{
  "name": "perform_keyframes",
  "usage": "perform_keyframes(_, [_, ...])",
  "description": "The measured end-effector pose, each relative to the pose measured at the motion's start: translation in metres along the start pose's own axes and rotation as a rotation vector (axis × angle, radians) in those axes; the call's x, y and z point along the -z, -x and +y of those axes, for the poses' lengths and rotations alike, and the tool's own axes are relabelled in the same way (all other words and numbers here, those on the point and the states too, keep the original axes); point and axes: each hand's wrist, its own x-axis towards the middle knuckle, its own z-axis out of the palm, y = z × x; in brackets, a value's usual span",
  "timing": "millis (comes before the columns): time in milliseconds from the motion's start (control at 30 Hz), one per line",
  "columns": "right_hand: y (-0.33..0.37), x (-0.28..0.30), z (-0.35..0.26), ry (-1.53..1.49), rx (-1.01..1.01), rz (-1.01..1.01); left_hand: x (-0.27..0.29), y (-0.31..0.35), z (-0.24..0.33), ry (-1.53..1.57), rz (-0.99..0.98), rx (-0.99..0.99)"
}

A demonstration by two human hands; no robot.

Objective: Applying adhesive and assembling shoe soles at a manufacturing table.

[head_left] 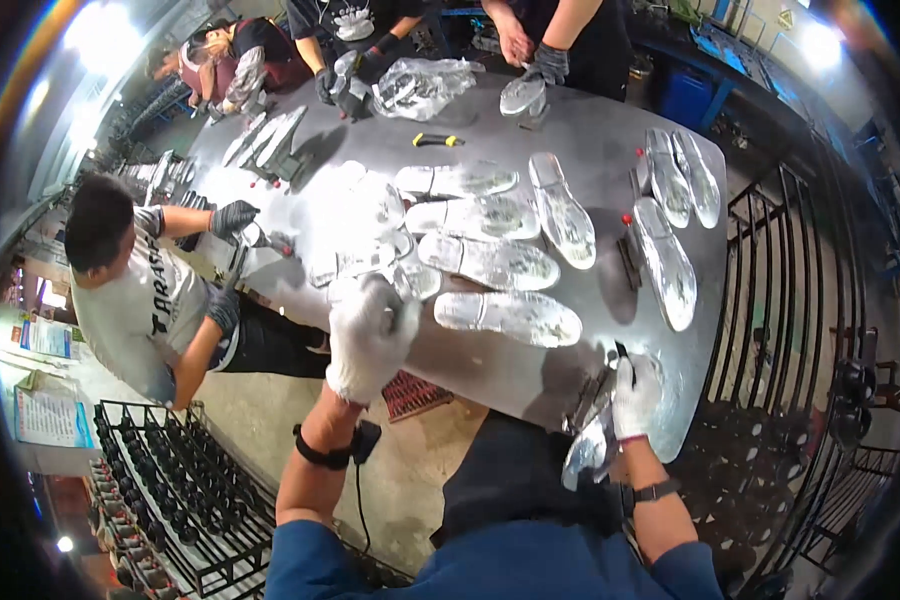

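My left hand [370,335], in a white glove, hovers over the near edge of the grey metal table [530,375], fingers curled, next to shiny sole-shaped metal pieces [508,317]; whether it grips one is hidden. My right hand [635,395], also gloved white, grips a shiny sole-shaped metal piece [590,450] that hangs over the table's front edge, with a thin dark tool [622,352] poking out above the fingers.
Several more sole-shaped pieces [562,212] lie across the table. A person in a grey shirt [140,290] crouches at the left; other people's gloved hands [545,65] work at the far side. A black wire rack [185,490] stands lower left, black railings [790,300] at right.
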Motion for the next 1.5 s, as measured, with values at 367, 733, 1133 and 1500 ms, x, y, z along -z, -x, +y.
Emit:
perform_keyframes(367, [0.002, -0.002, -0.004, 0.022, -0.079, 0.055, -0.124, -0.365, -0.242, -0.159, 0.247, 0.121])
perform_keyframes(733, [-0.023, -0.004, -0.027, 0.015, -0.083, -0.013, -0.240, -0.405, -0.416, -0.052, 0.141, 0.312])
perform_keyframes(1133, [-0.007, -0.002, -0.020, -0.093, -0.211, 0.129, -0.196, -0.197, -0.066, 0.649, -0.541, 0.413])
perform_keyframes(1500, [-0.006, -0.006, -0.010, -0.432, -0.554, 0.441, -0.217, 0.057, 0.078, 0.698, -0.723, 0.429])
